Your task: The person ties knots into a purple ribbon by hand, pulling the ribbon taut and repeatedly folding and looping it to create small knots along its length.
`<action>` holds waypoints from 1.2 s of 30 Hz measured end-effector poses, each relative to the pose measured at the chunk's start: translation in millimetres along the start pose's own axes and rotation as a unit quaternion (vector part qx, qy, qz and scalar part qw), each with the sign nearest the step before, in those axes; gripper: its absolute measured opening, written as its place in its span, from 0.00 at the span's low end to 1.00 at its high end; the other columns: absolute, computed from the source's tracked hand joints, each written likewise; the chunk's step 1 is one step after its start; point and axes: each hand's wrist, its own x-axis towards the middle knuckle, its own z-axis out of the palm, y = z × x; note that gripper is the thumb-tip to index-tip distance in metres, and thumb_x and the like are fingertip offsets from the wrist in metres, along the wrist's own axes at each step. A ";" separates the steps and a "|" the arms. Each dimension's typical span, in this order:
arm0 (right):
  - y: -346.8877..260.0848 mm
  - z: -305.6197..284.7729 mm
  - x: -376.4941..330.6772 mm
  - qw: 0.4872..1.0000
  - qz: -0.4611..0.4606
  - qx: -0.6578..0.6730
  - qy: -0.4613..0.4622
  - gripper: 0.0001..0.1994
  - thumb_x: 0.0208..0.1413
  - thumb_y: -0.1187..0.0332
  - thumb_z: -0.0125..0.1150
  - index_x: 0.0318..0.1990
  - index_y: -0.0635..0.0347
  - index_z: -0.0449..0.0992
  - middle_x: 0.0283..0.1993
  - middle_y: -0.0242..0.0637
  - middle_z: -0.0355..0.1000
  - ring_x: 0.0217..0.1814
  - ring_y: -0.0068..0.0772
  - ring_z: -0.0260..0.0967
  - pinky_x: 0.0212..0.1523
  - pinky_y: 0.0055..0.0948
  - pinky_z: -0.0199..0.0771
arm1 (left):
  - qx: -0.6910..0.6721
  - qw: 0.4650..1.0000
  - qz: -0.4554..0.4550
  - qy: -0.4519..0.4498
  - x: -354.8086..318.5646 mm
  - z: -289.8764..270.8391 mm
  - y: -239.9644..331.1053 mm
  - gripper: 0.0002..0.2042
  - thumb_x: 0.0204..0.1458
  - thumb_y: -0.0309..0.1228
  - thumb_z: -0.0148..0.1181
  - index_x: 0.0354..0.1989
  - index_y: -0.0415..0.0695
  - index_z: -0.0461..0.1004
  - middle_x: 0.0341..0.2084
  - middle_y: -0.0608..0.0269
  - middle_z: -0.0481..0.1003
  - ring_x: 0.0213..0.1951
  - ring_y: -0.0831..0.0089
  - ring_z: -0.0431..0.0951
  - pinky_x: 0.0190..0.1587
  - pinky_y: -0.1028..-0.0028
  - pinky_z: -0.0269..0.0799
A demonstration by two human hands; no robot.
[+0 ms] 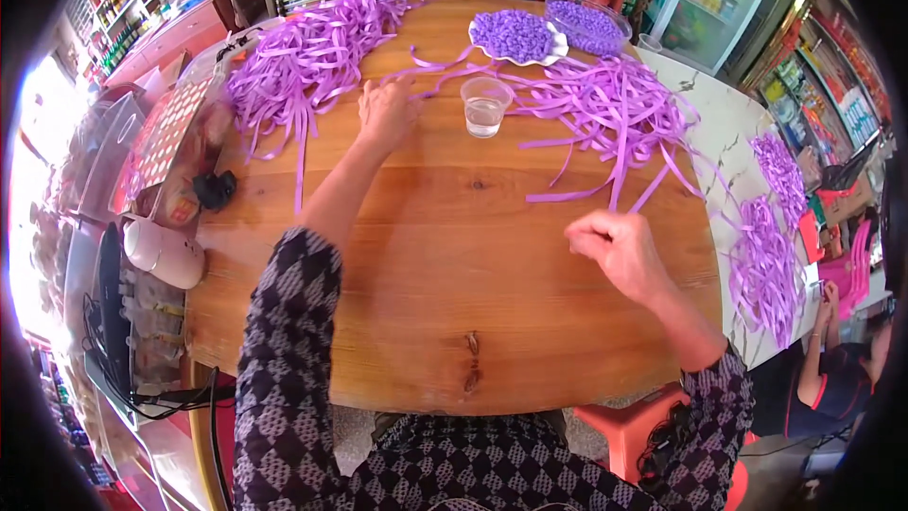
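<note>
My left hand (pixel 386 114) reaches over the far left part of the round wooden table, its fingers bent and slightly apart. Loose strands of purple ribbon (pixel 445 80) run close by its fingertips; whether they touch is unclear. Left of it lies a large heap of purple ribbons (pixel 312 47). Above the table's right side, my right hand (pixel 617 251) is closed with thumb and forefinger together; anything between them is too small to see. Beyond it spreads another heap of purple ribbons (pixel 615 114). A clear plastic cup (pixel 484 112) holding some clear liquid stands between the heaps.
At the back, a white scalloped plate (pixel 553 55) and a clear round dish (pixel 619 30) hold small purple pieces. More ribbon bundles (pixel 761 265) lie on the pale surface at right. A pink cylindrical object (pixel 163 254) and containers line the left. One person sits opposite, another at right.
</note>
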 end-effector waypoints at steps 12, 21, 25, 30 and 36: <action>-11.1 8.7 -32.9 0.998 0.001 0.054 -0.023 0.04 0.46 0.81 0.57 0.31 0.69 0.76 0.27 0.35 0.72 0.30 0.20 0.69 0.31 0.19 0.68 | -0.069 0.977 -0.124 -0.160 -78.3 -100.2 21.4 0.06 0.41 0.29 0.56 0.21 0.39 0.73 0.20 0.48 0.73 0.28 0.51 0.74 0.30 0.59 0.68; -17.5 73.4 -20.0 0.990 -0.013 0.129 -0.054 0.08 0.49 0.77 0.57 0.38 0.67 0.74 0.31 0.34 0.73 0.27 0.20 0.68 0.28 0.18 0.68 | -0.334 0.901 -0.178 -0.211 -180.1 -165.7 92.2 0.03 0.41 0.20 0.58 0.26 0.37 0.74 0.22 0.66 0.72 0.27 0.82 0.70 0.30 0.81 0.64; -55.5 88.2 -17.7 0.936 0.173 0.271 -0.144 0.11 0.48 0.74 0.58 0.40 0.65 0.72 0.30 0.32 0.72 0.24 0.17 0.66 0.21 0.15 0.63 | -0.402 0.863 -0.178 -0.250 -198.0 -166.0 111.9 0.06 0.43 0.21 0.58 0.31 0.36 0.74 0.25 0.67 0.72 0.29 0.83 0.69 0.33 0.81 0.65; -42.8 90.8 -24.9 0.887 0.216 0.392 -0.111 0.09 0.47 0.74 0.59 0.37 0.63 0.71 0.28 0.32 0.72 0.20 0.14 0.63 0.16 0.12 0.57 | -0.506 0.781 -0.251 -0.268 -203.1 -170.4 127.7 0.10 0.45 0.23 0.59 0.38 0.36 0.72 0.26 0.67 0.72 0.30 0.84 0.69 0.34 0.81 0.65; -31.3 64.5 -40.2 0.937 0.230 0.254 -0.062 0.11 0.49 0.74 0.57 0.42 0.64 0.71 0.29 0.33 0.72 0.20 0.14 0.62 0.17 0.13 0.58 | -0.535 0.734 -0.268 -0.323 -208.2 -187.4 118.6 0.12 0.48 0.22 0.58 0.42 0.35 0.71 0.27 0.65 0.74 0.29 0.81 0.72 0.33 0.82 0.69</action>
